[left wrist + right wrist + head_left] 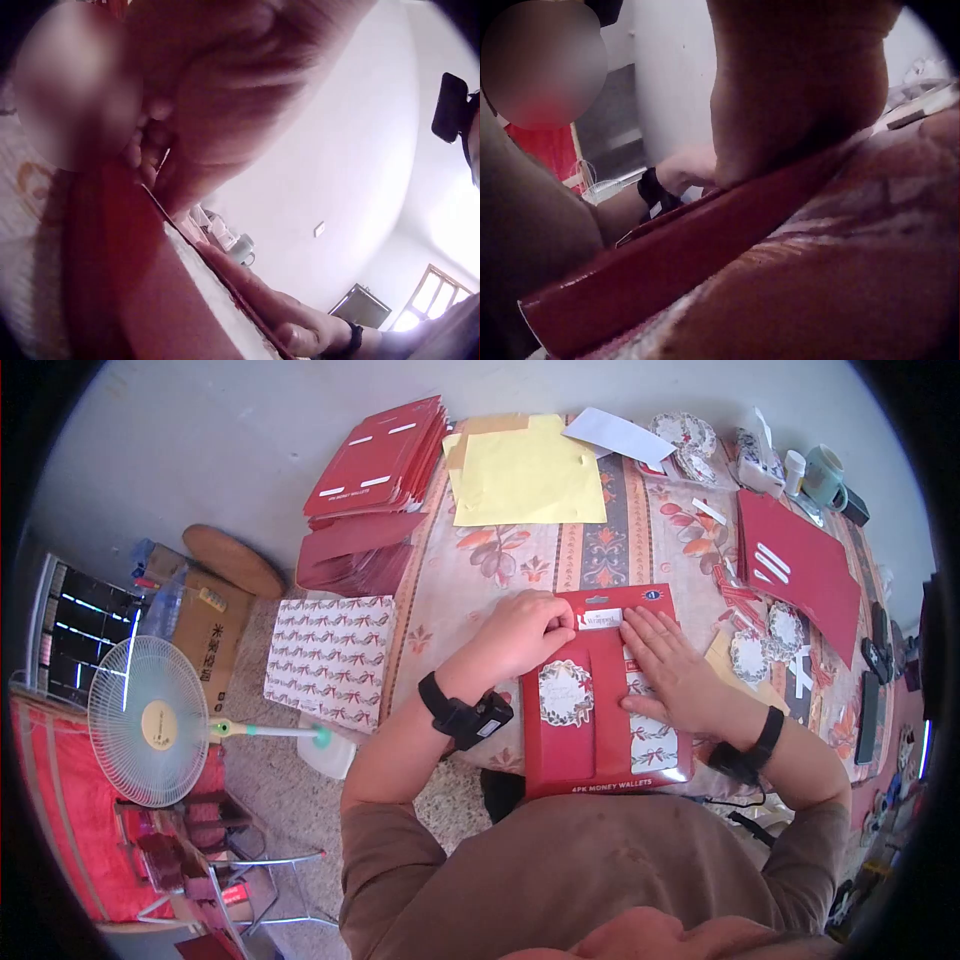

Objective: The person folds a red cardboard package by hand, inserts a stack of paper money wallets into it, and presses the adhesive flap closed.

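Note:
A red cardboard pack (610, 710) marked "4PK MONEY WALLETS" lies at the table's near edge, with a round wreath card (566, 693) and leaf-printed white cards (654, 745) on its front. A small white printed label (600, 619) sits near its top, below the hanging hole. My left hand (522, 625) has its fingers curled at the label's left end, thumb and index fingertips close together there. My right hand (675, 670) rests flat on the pack's right side, fingers extended, fingertips at the label's right end. From the right wrist view, the pack's red side (682, 255) shows below the hand.
Red printed cards (375, 455) are stacked back left, above a pile of dark red sheets (355, 555) and a patterned white stack (330, 660). Yellow paper (530, 475) lies behind the pack. On the right are red sheets (795, 560), wreath cutouts (750, 657) and a mug (824, 475).

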Demonstrator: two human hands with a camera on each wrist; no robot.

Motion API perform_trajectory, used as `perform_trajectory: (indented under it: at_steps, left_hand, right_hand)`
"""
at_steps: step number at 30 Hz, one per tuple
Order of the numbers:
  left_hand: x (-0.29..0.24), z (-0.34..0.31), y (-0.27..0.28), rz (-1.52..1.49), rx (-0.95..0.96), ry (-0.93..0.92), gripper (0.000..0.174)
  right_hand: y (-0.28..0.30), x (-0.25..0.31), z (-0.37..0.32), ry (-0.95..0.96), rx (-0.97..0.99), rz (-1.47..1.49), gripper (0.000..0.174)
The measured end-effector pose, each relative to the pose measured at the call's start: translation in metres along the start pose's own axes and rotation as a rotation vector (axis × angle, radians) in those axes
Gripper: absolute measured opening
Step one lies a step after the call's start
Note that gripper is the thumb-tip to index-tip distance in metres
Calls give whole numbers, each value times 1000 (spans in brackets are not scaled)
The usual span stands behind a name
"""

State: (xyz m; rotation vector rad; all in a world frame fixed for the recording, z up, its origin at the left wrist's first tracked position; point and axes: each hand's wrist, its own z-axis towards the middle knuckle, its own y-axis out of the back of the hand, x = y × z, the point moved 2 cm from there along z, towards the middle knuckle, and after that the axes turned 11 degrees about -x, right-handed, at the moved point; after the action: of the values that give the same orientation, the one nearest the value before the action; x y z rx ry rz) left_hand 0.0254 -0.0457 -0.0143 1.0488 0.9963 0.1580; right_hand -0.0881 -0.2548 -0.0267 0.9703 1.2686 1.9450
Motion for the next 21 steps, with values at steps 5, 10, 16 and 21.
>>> perform_trajectory:
  at_steps: [5, 10, 16, 21]
  left_hand:
    - [3, 0, 1, -21, -2, 6, 11]
    - [4, -9, 9, -32, -26, 2, 11]
    - [0, -11, 12, 6, 25, 21, 12]
    - [2, -16, 10, -87, 95, 79, 13]
  right_hand:
    - [1, -1, 0, -12, -8, 9, 84]
    - [3, -3, 0, -44, -27, 95, 83]
    - [6, -19, 9, -290, -222, 592, 47]
    - [10, -18, 17, -194, -223, 380, 28]
